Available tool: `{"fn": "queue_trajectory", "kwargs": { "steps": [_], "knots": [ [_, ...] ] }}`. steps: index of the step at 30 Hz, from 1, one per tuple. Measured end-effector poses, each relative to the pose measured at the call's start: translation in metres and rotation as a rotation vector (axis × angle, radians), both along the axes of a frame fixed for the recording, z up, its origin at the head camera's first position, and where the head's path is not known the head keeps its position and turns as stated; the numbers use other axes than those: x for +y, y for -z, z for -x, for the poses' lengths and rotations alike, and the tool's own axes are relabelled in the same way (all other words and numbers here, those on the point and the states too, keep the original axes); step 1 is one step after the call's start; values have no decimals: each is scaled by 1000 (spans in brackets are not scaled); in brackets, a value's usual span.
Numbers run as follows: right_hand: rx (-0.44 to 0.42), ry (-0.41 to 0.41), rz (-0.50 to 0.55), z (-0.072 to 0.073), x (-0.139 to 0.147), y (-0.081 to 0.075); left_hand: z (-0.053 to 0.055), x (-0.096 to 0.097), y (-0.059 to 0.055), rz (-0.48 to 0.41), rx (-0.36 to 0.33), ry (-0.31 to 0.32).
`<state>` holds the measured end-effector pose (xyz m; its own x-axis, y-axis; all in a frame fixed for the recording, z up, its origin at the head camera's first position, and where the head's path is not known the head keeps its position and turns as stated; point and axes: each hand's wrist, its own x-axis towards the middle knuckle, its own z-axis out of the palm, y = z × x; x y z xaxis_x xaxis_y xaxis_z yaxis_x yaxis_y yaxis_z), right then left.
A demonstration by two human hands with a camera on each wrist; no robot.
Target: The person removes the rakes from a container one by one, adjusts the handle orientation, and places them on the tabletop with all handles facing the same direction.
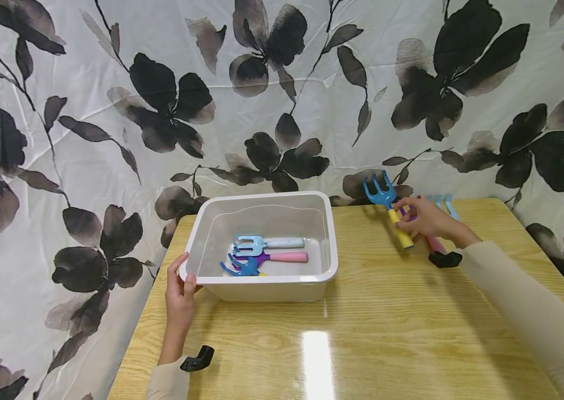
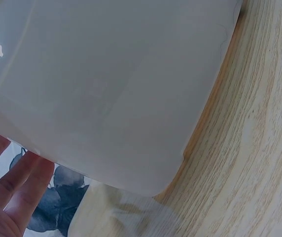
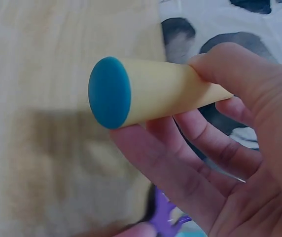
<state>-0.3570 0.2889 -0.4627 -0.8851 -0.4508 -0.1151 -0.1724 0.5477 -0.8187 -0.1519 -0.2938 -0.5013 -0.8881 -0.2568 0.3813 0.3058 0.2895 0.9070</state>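
Observation:
My right hand (image 1: 424,219) pinches the yellow handle (image 3: 156,91) of a blue garden hand fork (image 1: 381,191), tines pointing to the back. The handle's round blue end faces the right wrist camera. At the white plastic bin (image 1: 262,280), my left hand (image 1: 180,294) grips the near left corner, thumb on the front and fingers along the side. Inside the bin lie a light blue fork (image 1: 250,244), a purple fork with a pink handle (image 1: 289,257) and a blue fork (image 1: 247,269), its handle mostly hidden by the front wall.
Behind and below my right hand, a pink handle (image 1: 436,244), purple parts and light blue tines (image 1: 451,208) show, partly hidden. The wooden table (image 1: 387,322) ends at the back against a flower-print curtain (image 1: 352,111).

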Motion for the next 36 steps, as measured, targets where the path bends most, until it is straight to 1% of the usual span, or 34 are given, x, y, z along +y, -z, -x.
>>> {"fn": "queue_trajectory", "kwargs": {
  "steps": [3,6,8,9,11,15,16,17,22,27,32,36],
  "knots": [
    [9,6,-46,4,5,13,1,2,1,-8,-1,-6],
    [64,13,-127,8,10,23,3,4,2,-15,-1,-11],
    [83,26,-169,6,12,28,3,4,2,-14,-4,-12],
    [82,25,-168,5,13,29,3,4,2,-12,-5,-14],
    [34,17,-135,4,14,33,3,4,1,-5,-5,-19],
    [-113,20,-48,2,14,39,2,4,0,1,-5,-25],
    [-142,28,-44,2,14,41,3,4,0,1,-7,-25],
    [-151,31,-49,2,15,42,3,4,0,-2,-8,-22],
    [-181,36,-80,1,15,43,2,4,1,-12,-1,-7],
    [-200,18,-120,-3,13,39,1,2,1,-15,16,8],
    [-208,26,-151,-9,11,34,1,-1,1,-10,11,13],
    [-226,40,-150,-13,8,32,2,-4,1,-6,1,15]
  ]
}}
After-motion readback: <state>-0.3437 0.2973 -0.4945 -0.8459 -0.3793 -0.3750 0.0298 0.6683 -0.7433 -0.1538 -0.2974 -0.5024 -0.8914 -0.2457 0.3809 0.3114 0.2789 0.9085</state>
